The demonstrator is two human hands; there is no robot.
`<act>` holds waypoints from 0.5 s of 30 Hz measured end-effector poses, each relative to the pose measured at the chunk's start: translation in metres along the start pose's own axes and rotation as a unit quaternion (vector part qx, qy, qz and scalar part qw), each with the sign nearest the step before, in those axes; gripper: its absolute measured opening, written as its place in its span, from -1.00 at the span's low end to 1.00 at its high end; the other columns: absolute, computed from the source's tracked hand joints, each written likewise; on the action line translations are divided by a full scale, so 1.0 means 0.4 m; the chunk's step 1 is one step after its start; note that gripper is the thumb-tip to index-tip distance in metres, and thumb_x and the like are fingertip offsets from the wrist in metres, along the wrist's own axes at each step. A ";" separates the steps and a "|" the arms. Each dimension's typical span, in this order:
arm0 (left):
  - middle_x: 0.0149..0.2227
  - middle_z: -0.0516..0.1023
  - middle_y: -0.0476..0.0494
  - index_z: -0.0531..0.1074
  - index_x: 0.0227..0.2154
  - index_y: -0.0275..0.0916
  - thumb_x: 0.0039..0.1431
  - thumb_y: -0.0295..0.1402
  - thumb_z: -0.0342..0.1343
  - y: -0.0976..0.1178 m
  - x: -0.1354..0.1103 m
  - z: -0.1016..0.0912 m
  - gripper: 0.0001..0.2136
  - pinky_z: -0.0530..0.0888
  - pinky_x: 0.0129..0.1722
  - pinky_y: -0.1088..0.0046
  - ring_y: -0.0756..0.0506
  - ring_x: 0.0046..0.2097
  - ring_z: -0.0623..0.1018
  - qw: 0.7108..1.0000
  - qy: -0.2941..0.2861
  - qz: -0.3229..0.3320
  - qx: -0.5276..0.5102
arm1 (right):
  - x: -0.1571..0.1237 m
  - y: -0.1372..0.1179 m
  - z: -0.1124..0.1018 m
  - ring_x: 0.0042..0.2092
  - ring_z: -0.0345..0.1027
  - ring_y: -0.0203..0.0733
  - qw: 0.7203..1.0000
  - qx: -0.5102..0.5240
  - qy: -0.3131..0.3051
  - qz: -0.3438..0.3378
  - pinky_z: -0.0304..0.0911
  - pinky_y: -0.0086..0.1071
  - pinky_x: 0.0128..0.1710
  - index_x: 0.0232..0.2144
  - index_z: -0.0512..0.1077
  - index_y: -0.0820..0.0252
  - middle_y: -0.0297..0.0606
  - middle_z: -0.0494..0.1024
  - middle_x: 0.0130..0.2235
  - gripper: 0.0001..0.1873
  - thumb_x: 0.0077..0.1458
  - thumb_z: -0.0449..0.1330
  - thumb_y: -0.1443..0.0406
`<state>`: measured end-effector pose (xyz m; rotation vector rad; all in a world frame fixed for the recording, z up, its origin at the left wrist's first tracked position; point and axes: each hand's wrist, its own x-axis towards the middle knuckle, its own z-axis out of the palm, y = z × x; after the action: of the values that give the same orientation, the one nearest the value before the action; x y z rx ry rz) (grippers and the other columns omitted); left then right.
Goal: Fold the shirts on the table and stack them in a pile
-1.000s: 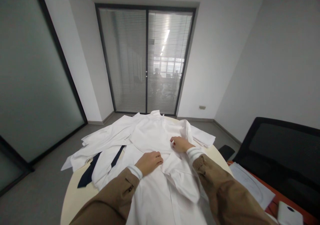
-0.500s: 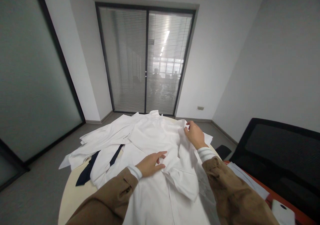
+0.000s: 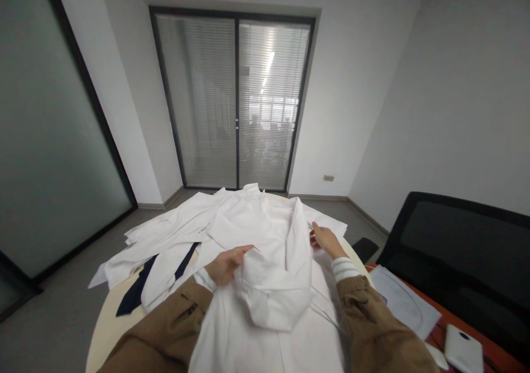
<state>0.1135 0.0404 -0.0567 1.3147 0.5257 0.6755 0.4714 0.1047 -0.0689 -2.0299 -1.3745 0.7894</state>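
A white long-sleeved shirt [image 3: 244, 218] lies spread over a round table, its far sleeve reaching out to the left. One sleeve [image 3: 273, 301] is folded back across the body, its end bunched and raised toward me. My left hand [image 3: 226, 265] is closed on that sleeve end, pinching the cloth between thumb and fingers. At the shirt's right edge, my right hand [image 3: 327, 241] has bent fingers slightly apart, beside the folded strip of sleeve; nothing is visibly held. The fingertips of that hand are partly hidden.
Dark navy cloth [image 3: 138, 290] shows under the white fabric on the left. The pale table [image 3: 101, 329] rim curves there. At the right are a black mesh chair [image 3: 455, 251], a white plastic bag [image 3: 403, 301] and a white phone [image 3: 464, 351] on a red-orange surface.
My left hand has closed on the sleeve end and lifted it, moving slightly left. My right hand has let go of the upper fold and shifted down, outside the shirt's edge.
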 end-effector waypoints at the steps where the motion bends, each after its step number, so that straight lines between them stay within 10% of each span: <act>1: -0.57 0.41 -0.05 0.46 -0.26 -0.32 -0.10 -0.11 0.08 0.011 -0.013 -0.018 -0.59 0.40 -0.43 0.40 -0.05 -0.52 0.43 0.999 -0.020 -0.034 -0.024 | -0.001 0.010 0.008 -0.42 0.49 -0.20 1.000 -0.005 0.011 -0.006 0.33 -0.40 -0.37 -0.25 0.48 0.32 -0.01 0.63 -0.28 -0.38 0.32 -0.21 -0.02; 6: -0.74 0.19 0.09 0.42 -0.34 -0.29 0.06 0.25 -0.09 0.031 -0.036 -0.055 -0.39 0.30 -0.57 0.45 -0.05 -0.66 0.36 0.986 -0.104 -0.130 0.016 | -0.026 0.043 0.039 -0.32 0.50 -0.18 0.988 -0.059 0.109 -0.090 0.28 -0.41 -0.31 -0.16 0.47 0.20 -0.20 0.62 -0.34 -0.51 0.28 -0.08 -0.01; 10: -0.31 0.55 -0.08 0.48 -0.17 -0.25 0.05 0.11 0.19 0.039 -0.026 0.004 -0.50 0.37 -0.33 0.49 -0.01 -0.34 0.49 0.968 -0.102 -0.112 0.198 | -0.060 0.034 0.038 -0.24 0.49 -0.14 0.984 -0.094 0.120 -0.091 0.22 -0.38 -0.29 -0.12 0.48 0.11 -0.22 0.62 -0.29 -0.47 0.26 -0.08 -0.10; 15: 0.12 0.46 -0.16 0.34 0.17 -0.09 -0.20 -0.09 0.43 0.071 -0.054 0.120 -0.21 0.38 0.05 0.30 -0.22 0.07 0.47 0.897 -0.177 -0.096 0.394 | -0.075 0.023 0.037 -0.27 0.47 -0.16 0.980 -0.118 0.115 -0.115 0.12 -0.40 -0.35 -0.21 0.50 0.08 -0.28 0.61 -0.33 -0.55 0.22 0.00 -0.07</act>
<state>0.1274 -0.0048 -0.0202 2.0583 0.6446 0.0174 0.4570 0.0753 -0.0809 -2.0114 -1.5879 0.2921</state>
